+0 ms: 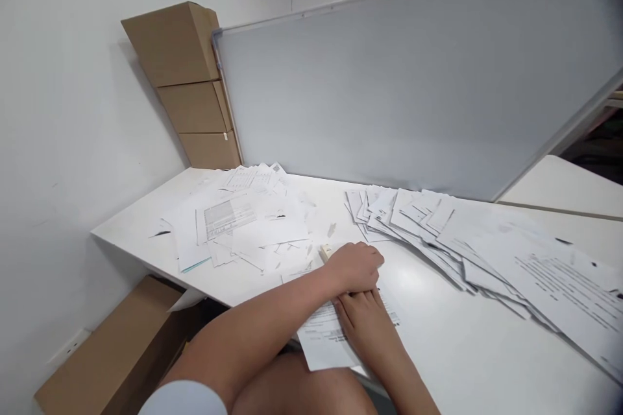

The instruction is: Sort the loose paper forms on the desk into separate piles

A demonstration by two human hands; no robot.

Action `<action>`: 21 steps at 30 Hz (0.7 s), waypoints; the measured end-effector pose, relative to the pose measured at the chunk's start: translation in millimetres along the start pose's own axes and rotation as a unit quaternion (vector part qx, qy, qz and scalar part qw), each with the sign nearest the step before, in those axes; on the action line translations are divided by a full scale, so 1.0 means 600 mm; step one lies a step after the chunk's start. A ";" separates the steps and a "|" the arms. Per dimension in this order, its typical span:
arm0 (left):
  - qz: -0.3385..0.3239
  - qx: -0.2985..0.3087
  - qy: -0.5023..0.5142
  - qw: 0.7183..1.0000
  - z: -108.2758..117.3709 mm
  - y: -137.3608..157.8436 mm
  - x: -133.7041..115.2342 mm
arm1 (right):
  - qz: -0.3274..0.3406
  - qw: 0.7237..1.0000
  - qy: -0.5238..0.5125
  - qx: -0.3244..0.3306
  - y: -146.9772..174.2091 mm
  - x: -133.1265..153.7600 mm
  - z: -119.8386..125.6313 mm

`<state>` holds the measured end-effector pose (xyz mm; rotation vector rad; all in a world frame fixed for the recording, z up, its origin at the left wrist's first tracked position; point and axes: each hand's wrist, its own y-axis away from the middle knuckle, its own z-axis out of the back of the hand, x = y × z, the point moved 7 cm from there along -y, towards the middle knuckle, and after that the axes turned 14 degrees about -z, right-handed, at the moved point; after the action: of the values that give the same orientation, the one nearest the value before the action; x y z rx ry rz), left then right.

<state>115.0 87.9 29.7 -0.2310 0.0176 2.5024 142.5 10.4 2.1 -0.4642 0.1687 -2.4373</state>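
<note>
A printed sheet of paper (331, 337) lies at the table's front edge, its near end sticking out over my legs. My left hand (357, 266) is closed, with its fingers curled down just beyond my right hand; what they hold, if anything, is hidden. My right hand (365, 318) rests on the sheet with its fingers stretched forward, their tips covered by my left hand. A narrow cream-coloured piece (326, 251) pokes out beside my left wrist; the rest of it is hidden.
Loose papers (243, 214) are spread on the left of the white table (311, 185). A long fanned row of printed sheets (467, 253) covers the right. Behind stands a grey partition (389, 97), with stacked cardboard boxes (189, 104) beside it. Another cardboard box (111, 350) is below left.
</note>
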 end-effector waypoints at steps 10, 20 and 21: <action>0.012 -0.028 0.015 0.999 0.004 0.003 0.010 | -0.017 1.000 -0.013 0.015 0.004 0.001 0.003; -0.032 0.062 0.061 0.996 0.008 0.001 0.008 | -0.020 1.000 0.009 0.007 0.003 -0.006 -0.010; -0.030 0.061 0.063 0.996 0.009 0.001 0.008 | -0.019 1.000 0.007 0.003 0.002 -0.006 -0.010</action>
<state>109.7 90.5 34.2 -0.3330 0.2123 2.4130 143.6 11.4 -4.6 -0.4514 0.1612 -2.4781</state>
